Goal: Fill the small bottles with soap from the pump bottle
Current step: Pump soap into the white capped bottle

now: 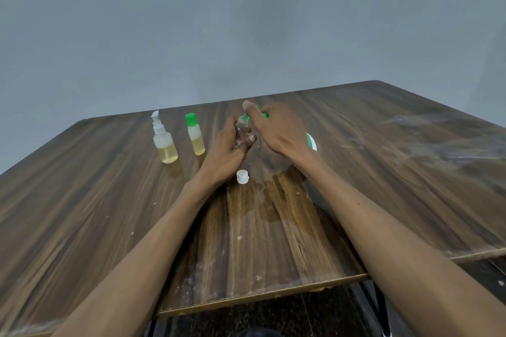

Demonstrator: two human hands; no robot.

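**Both hands on a small clear bottle, pump bottle off to the left**

Nearest the person, just behind the left wrist and between the two forearms, a small white cap [242,176] lies on the wooden table [383,186]. A damp-looking patch darkens the wood around it.

Farther out, the left hand [228,149] curls round a small clear bottle [242,130] and holds it upright, fingers wrapped on its body. The right hand [276,128] reaches over from the right, its fingers bent at the bottle's top on a green piece [261,113]; how firmly they pinch it cannot be told through the blur.

Just right of the right wrist, part of a white and green object [311,141] shows from behind it.

Left of the left hand stands a green-capped small bottle [196,134] partly filled with yellowish soap. Farther left is the pump bottle [164,141], also holding yellowish liquid. Both stand upright, apart from each other and from the hands.
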